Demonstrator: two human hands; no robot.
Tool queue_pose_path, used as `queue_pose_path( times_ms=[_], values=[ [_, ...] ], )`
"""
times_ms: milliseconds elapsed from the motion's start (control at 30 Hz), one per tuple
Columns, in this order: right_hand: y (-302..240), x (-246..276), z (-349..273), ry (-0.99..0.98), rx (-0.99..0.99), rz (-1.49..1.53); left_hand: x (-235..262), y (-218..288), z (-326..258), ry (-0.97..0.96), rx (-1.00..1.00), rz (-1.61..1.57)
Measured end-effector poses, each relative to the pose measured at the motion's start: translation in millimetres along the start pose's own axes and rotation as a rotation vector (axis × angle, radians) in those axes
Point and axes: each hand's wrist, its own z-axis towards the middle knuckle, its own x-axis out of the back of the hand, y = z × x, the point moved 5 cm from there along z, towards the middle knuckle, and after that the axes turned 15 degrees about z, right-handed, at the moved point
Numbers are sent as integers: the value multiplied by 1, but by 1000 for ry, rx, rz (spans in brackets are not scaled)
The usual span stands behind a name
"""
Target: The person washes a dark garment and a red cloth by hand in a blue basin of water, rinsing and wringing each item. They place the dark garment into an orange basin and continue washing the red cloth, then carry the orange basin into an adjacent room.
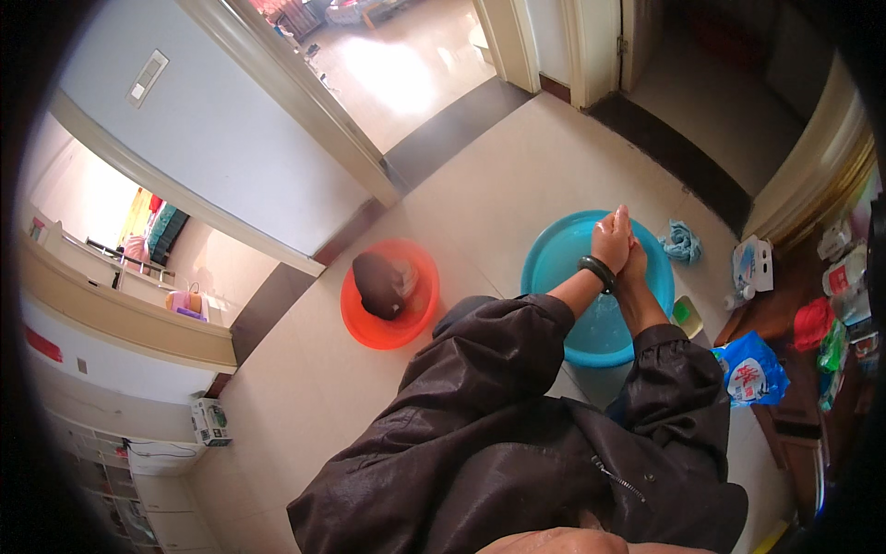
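Leaving a dark cloth [378, 284] bunched in the orange basin [355, 323] at the left, on the floor [305, 397], well apart from both hands. Judging that cloth as already wetted and set aside, though not seeing whether it is wrung or rinsed.

Pressing the left hand [611, 238], with a dark bangle [598, 272] on its wrist, flat against the right hand [637, 263] above the blue basin [554, 268]. Keeping the fingers [620, 220] stretched out and laid together, not curling round anything that shows; not being able to tell whether something small is lying between the palms. Glistening wet, so probably rubbing or rinsing over the water. Seeing nothing in the blue basin but water, so reckoning any washing there as either finished or not begun.

Working with wide open floor to the left and ahead, toward the doorways. Having far less room on the right: a green dish [687, 316] touching the blue basin's rim, a blue rag [683, 242] just beside it, a white box [752, 263] and a blue bag [752, 369] near, and crowded low shelves [812, 406] close behind them. Crouching with dark sleeves [498, 351] close over the near rim.
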Motion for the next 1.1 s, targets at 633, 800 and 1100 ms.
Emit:
queue_pose_path(
  times_ms=[633,800,1100],
  values=[
    [-16,5,-23,-310,-790,1457,13,-11,6,-240,-61,215],
    [-5,25,-12,-232,-641,1284,15,-25,4,-421,207,-55],
    [-6,46,-9,-208,-616,1547,33,-44,5,-561,424,49]
  ],
)
